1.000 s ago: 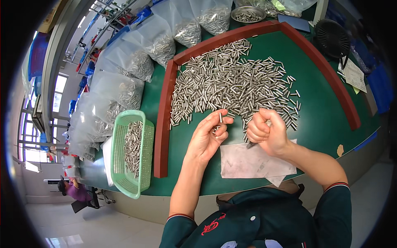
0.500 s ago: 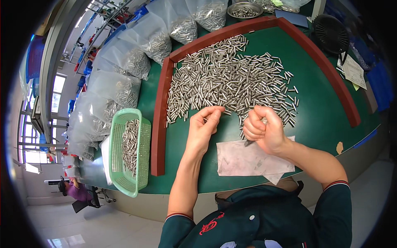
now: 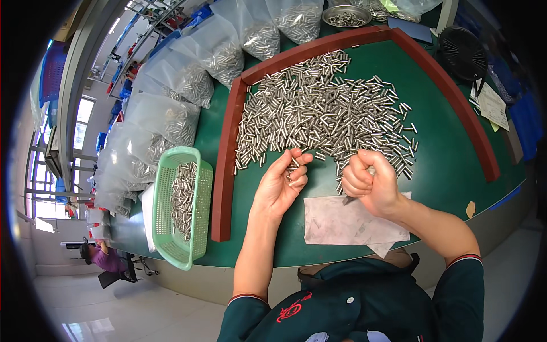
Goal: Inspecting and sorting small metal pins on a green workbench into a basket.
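Observation:
A wide heap of short, shiny metal pins (image 3: 319, 108) is spread over the green tabletop, in front of both my hands. My left hand (image 3: 285, 181) is at the heap's near edge, palm partly turned up and fingers curled around several pins. To its right my right hand (image 3: 370, 181) is closed in a fist. A dark grey tip (image 3: 348, 200) pokes out below that fist; the rest of it is hidden, so its kind cannot be made out. Just under the fist lies a stained whitish cloth (image 3: 336, 222).
Dark red wooden bars (image 3: 228, 171) frame the heap. Left of them stands a green plastic basket (image 3: 199, 222) holding more pins. Clear bags of pins (image 3: 188, 85) line the back left. A metal bowl (image 3: 346, 17) and a black fan (image 3: 462, 52) are at the back.
My left hand has rolled palm-up, its fingers loosening so pins show inside. My right fist keeps its shape. The whole view has shifted slightly.

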The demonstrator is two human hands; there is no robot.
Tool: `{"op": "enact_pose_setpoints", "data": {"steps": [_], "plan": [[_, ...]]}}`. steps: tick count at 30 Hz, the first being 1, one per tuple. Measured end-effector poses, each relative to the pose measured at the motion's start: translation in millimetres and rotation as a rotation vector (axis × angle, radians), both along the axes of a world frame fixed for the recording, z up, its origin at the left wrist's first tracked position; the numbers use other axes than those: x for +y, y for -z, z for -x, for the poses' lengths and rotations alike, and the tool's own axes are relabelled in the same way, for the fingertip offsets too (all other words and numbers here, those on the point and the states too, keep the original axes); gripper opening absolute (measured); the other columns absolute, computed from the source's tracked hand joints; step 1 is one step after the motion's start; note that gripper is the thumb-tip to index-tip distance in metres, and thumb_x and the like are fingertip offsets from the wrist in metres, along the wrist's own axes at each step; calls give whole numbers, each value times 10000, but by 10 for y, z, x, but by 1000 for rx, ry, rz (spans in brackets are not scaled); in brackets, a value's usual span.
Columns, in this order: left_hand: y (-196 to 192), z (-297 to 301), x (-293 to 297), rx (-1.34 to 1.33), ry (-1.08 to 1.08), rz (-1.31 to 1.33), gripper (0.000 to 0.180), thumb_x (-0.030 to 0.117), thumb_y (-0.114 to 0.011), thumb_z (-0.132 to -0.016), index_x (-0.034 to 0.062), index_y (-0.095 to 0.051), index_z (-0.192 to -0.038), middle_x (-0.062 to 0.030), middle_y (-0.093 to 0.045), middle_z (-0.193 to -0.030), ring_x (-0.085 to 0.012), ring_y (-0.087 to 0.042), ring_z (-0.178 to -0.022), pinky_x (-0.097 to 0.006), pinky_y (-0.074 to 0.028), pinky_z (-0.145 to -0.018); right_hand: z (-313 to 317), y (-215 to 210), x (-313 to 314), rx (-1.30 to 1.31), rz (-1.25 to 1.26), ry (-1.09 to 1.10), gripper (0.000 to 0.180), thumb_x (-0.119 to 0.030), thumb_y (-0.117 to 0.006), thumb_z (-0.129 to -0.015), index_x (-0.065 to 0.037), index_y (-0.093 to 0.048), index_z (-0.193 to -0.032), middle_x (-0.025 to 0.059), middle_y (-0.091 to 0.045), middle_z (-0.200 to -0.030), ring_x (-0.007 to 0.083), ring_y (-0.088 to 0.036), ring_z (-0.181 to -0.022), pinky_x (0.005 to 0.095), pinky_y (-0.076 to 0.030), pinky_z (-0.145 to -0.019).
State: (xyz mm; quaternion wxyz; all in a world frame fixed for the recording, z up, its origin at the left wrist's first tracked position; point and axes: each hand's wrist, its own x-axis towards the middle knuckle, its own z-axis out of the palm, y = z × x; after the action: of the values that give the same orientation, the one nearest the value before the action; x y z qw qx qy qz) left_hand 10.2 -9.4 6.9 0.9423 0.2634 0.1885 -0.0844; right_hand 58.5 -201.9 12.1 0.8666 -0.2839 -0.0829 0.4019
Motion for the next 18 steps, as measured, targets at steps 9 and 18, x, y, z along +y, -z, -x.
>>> {"op": "enact_pose_setpoints", "data": {"steps": [9, 18], "plan": [[-51, -47, -221, -159, 43, -1799, 99, 97, -635, -749, 16, -596, -791, -12, -414, -514, -61, -374, -461, -216, -316, -440, 4, 19, 23, -13, 9, 5, 386, -238, -318, -847, -120, -266, -483, -34, -228, -416, 64, -163, -382, 236, -134, -384], [2, -82, -281, -330, 101, -2028, 97, 90, -610, -737, 13, -556, -760, -106, -512, -543, -240, -506, -487, -334, -381, -465, 9, 3, 18, -22, 27, 24, 386, -231, -314, -853, -120, -266, -486, -38, -228, -422, 59, -165, -382, 228, -135, -380]]}}
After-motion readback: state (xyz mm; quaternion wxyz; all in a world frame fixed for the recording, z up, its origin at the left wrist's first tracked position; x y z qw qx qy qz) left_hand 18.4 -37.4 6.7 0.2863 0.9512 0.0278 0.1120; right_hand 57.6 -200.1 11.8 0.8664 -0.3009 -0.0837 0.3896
